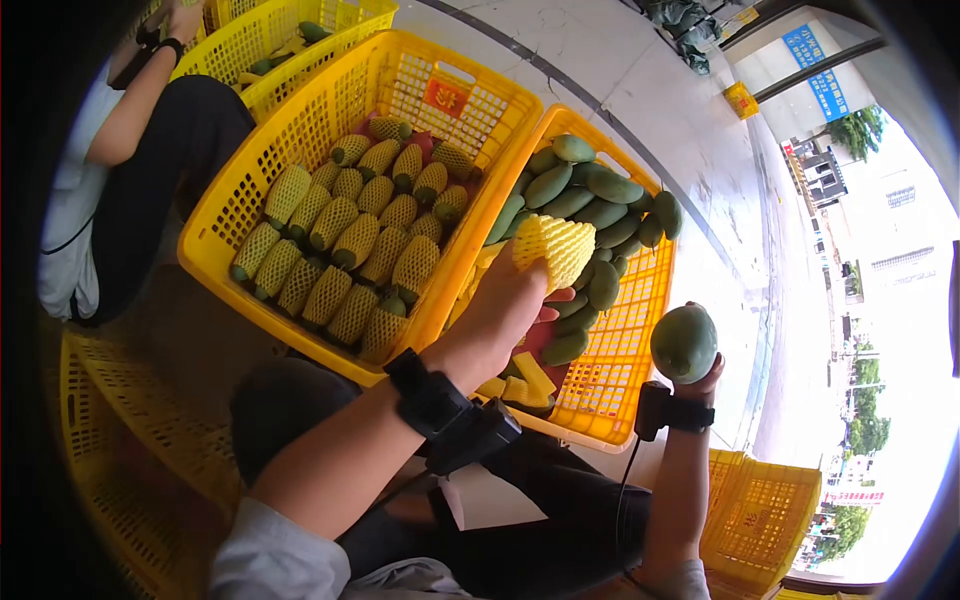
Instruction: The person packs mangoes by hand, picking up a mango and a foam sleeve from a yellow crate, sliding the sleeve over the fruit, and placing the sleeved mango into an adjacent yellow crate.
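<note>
My left hand [505, 308] holds a yellow foam net sleeve [556, 250] above the crate of bare green mangoes [605, 205]. On the right, beyond that crate's edge, my right hand [707, 385] grips a single green mango [685, 344] from below. The mango is bare and apart from the sleeve. To the left, a large yellow crate [222, 190] holds rows of mangoes in foam nets [357, 240]. More yellow foam sleeves [535, 374] lie in the near part of the bare-mango crate [652, 330].
Another person's arm [135, 125] and dark-trousered leg [215, 125] are at the upper left, beside another yellow crate [345, 18]. Further yellow crates stand at the lower left [150, 400] and lower right [765, 510]. Tiled floor [600, 60] stretches behind.
</note>
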The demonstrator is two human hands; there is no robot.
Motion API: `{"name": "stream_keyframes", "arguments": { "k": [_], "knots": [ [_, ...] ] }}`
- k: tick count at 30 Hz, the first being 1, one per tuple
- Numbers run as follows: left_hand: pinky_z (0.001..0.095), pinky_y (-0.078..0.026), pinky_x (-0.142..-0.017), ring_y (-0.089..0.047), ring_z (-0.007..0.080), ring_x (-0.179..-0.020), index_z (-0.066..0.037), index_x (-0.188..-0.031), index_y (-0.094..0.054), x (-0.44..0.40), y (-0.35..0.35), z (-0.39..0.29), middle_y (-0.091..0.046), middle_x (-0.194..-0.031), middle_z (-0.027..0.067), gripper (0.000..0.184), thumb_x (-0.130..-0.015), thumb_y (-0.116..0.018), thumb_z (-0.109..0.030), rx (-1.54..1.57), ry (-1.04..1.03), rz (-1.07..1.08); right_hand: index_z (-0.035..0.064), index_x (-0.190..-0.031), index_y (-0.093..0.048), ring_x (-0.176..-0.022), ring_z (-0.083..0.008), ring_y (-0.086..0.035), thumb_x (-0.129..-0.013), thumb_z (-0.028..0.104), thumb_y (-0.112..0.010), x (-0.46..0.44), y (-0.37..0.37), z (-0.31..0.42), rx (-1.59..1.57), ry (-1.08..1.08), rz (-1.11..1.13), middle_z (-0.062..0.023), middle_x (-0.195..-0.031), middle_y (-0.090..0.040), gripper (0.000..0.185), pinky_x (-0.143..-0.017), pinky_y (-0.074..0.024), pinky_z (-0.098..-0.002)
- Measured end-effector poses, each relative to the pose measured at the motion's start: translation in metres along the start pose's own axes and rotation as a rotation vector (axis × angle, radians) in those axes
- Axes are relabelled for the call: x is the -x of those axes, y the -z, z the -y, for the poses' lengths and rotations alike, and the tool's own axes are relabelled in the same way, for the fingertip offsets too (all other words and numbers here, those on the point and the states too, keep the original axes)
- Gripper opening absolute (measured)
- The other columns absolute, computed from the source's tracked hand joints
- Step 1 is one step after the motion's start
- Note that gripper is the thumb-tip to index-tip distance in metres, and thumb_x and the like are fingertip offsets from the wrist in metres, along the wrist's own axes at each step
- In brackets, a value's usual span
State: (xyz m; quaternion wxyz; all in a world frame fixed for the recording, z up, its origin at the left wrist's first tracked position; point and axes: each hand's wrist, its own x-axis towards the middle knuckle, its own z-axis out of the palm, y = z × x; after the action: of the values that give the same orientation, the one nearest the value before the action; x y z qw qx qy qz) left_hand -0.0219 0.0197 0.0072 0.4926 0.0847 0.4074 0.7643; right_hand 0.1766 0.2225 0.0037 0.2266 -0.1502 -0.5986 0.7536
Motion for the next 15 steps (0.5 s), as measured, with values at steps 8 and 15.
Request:
{"name": "stream_keyframes", "arguments": {
  "k": [8, 15],
  "knots": [
    [0.0319, -0.037, -0.082, -0.049, 0.0207, -0.094, -0.004, -0.112, -0.037, 0.023, -0.024, 0.060, -0.049, -0.106, 0.0145, 0.029, -0.084, -0.036, -0.011, -0.193, -0.177, 0.257, 0.0091, -0.112, -0.047, -0.093, -0.0225, -0.053, -0.084, 0.044, -0.043, 0.081, -0.154, -0.033, -0.731, -0.644, -0.496, -0.0079, -0.103, -0.054, 0.045, -0.082, -0.0441, -0.0338],
    [0.0310, -0.040, -0.078, -0.053, 0.0211, -0.086, -0.002, -0.104, -0.039, 0.038, -0.024, 0.072, -0.053, -0.093, 0.0146, 0.025, -0.085, -0.040, -0.017, -0.411, 0.189, 0.249, 0.0085, -0.110, -0.049, -0.091, -0.0223, -0.054, -0.083, 0.050, -0.042, 0.124, -0.156, -0.069, -0.792, -0.669, -0.301, -0.0097, -0.099, -0.056, 0.049, -0.078, -0.0455, -0.0378]
  ]
}}
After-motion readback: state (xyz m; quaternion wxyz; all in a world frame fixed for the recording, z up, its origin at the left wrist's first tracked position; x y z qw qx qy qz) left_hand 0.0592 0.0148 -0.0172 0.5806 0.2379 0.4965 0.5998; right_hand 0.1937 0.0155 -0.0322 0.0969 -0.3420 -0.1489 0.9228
